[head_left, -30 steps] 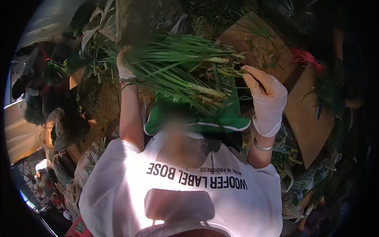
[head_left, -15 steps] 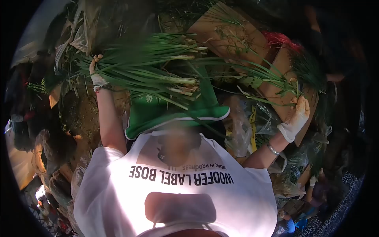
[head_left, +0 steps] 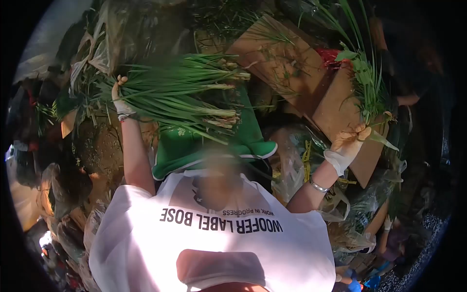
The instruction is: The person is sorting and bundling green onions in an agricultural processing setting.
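Note:
My left hand [head_left: 119, 97], in a pale glove, is closed round the leafy end of a bunch of garlic chives [head_left: 175, 87]. The bunch lies across a green cloth [head_left: 248, 121] over my lap, its pale root ends pointing right. Out to the right, my right hand [head_left: 351, 141], also gloved, is closed on a small clump of loose greens [head_left: 365, 80]. Long thin blades and broader weed-like leaves rise from that hand, and one pale leaf sticks out to its right.
Cardboard sheets [head_left: 335, 109] strewn with leaf scraps lie ahead on the right, with red ties [head_left: 331, 57] on them. Clear plastic bags [head_left: 292, 146] lie by my right forearm. Another plastic bag [head_left: 104, 44] is at the upper left. A person's arm [head_left: 407, 100] shows at the far right.
The clump in my right hand has swung from pointing left across the cardboard to pointing upward. That hand has shifted slightly left and down. My left hand stays on the bunch.

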Motion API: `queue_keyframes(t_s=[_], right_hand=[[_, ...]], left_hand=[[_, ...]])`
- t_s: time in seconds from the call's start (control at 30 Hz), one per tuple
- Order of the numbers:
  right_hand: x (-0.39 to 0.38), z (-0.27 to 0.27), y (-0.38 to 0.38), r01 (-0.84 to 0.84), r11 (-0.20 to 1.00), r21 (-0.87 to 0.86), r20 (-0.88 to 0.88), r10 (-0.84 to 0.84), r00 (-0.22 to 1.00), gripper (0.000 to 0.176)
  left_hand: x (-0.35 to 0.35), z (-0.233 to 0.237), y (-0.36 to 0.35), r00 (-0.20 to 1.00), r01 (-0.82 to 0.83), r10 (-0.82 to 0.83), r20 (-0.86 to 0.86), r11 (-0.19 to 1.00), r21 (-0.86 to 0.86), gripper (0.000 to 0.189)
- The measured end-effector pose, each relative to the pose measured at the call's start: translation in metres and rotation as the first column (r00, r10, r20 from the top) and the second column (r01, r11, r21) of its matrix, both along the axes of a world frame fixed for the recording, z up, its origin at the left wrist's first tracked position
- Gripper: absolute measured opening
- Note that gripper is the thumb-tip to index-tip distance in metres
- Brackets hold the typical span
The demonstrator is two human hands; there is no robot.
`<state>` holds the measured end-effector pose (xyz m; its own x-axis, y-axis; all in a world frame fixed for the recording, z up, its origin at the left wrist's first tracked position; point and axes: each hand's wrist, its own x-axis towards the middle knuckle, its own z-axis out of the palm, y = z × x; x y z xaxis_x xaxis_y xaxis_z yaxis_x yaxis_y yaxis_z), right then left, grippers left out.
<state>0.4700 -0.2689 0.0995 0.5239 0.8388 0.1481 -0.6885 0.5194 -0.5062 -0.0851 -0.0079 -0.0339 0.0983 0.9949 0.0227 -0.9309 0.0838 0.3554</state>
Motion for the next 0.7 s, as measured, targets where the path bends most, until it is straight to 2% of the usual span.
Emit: queue_keyframes(t_s=[0.03, 0.07, 0.17, 0.2, 0.27, 0.3, 0.33, 0.37, 0.4, 0.43, 0.47, 0.5, 0.53, 0.57, 0.6, 0.63, 0.67, 0.7], right_hand=[[-0.041, 0.012, 0.025, 0.228, 0.968, -0.105, 0.005, -0.229, 0.973, 0.017], [-0.060, -0.005, 0.040, 0.230, 0.960, -0.158, 0.045, -0.226, 0.973, 0.015], [-0.150, -0.025, 0.070, 0.030, 0.913, -0.407, 0.038, -0.016, 0.999, 0.013], [-0.173, -0.035, 0.069, -0.040, 0.865, -0.500, 0.065, 0.083, 0.994, 0.012], [-0.184, -0.051, 0.068, -0.205, 0.704, -0.680, 0.143, 0.402, 0.904, 0.011], [-0.192, -0.048, 0.071, -0.100, 0.622, -0.776, 0.267, 0.468, 0.843, 0.011], [-0.195, -0.053, 0.070, -0.104, 0.615, -0.782, 0.257, 0.470, 0.845, 0.011], [-0.196, -0.060, 0.068, 0.119, 0.695, -0.709, 0.538, 0.425, 0.728, 0.011], [-0.196, -0.064, 0.066, 0.308, 0.763, -0.568, 0.767, 0.356, 0.534, 0.013], [-0.194, -0.045, 0.067, 0.364, 0.828, -0.427, 0.885, 0.302, 0.353, 0.016], [-0.193, -0.038, 0.067, 0.368, 0.822, -0.434, 0.884, 0.309, 0.351, 0.016], [-0.193, -0.034, 0.068, 0.385, 0.874, -0.297, 0.910, 0.138, 0.391, 0.016], [-0.191, -0.032, 0.069, 0.410, 0.899, -0.153, 0.906, -0.039, 0.423, 0.016], [-0.188, -0.030, 0.068, 0.335, 0.905, -0.261, 0.789, 0.000, 0.615, 0.012], [-0.179, -0.034, 0.066, 0.342, 0.902, -0.265, 0.792, 0.001, 0.611, 0.012], [-0.167, -0.041, 0.063, 0.210, 0.923, -0.323, 0.553, 0.004, 0.833, 0.014], [-0.157, -0.046, 0.061, 0.068, 0.940, -0.334, 0.255, 0.021, 0.967, 0.018], [-0.152, -0.040, 0.061, 0.112, 0.945, -0.307, 0.249, -0.034, 0.968, 0.027]], left_hand=[[0.001, -0.011, 0.005, 0.998, -0.027, 0.028, -0.060, 0.999, 0.019, 0.024], [0.018, 0.004, -0.006, 0.990, -0.128, 0.126, -0.065, 0.991, -0.027, 0.025], [0.019, 0.007, -0.006, 0.996, 0.055, -0.052, -0.075, 0.998, 0.038, 0.041], [0.038, 0.033, -0.012, 0.981, -0.158, 0.141, -0.136, 0.980, -0.124, 0.044], [0.032, 0.018, -0.014, 0.997, -0.036, 0.031, -0.065, 0.997, -0.067, 0.041], [0.031, 0.022, -0.017, 0.996, -0.042, 0.036, -0.077, 0.996, -0.076, 0.041], [0.034, 0.029, -0.018, 0.999, -0.032, 0.032, -0.008, 0.999, -0.044, 0.041], [0.038, 0.031, -0.018, 0.997, -0.022, 0.022, 0.068, 1.000, -0.010, 0.043], [0.031, 0.020, -0.013, 0.997, -0.018, 0.019, 0.070, 1.000, -0.018, 0.043], [0.016, 0.001, -0.003, 1.000, -0.016, 0.014, 0.014, 0.995, 0.101, 0.041], [0.008, -0.011, 0.000, 0.999, -0.008, 0.017, -0.041, 0.976, 0.217, 0.040], [0.009, -0.008, -0.001, 0.994, 0.040, -0.054, 0.096, 0.989, 0.142, 0.037], [0.011, -0.004, -0.001, 0.993, 0.044, -0.058, 0.100, 0.990, 0.135, 0.037], [0.013, 0.000, -0.001, 0.999, -0.019, 0.015, 0.037, 0.996, 0.092, 0.036], [0.014, 0.000, -0.002, 0.996, -0.084, 0.086, -0.030, 0.995, 0.053, 0.036], [0.006, -0.010, 0.005, 0.994, 0.005, -0.015, 0.109, 0.996, 0.085, 0.034], [-0.003, -0.020, 0.009, 0.994, 0.010, -0.019, 0.112, 0.997, 0.079, 0.034], [-0.010, -0.028, 0.012, 0.983, 0.055, -0.076, 0.166, 0.990, 0.129, 0.038]])
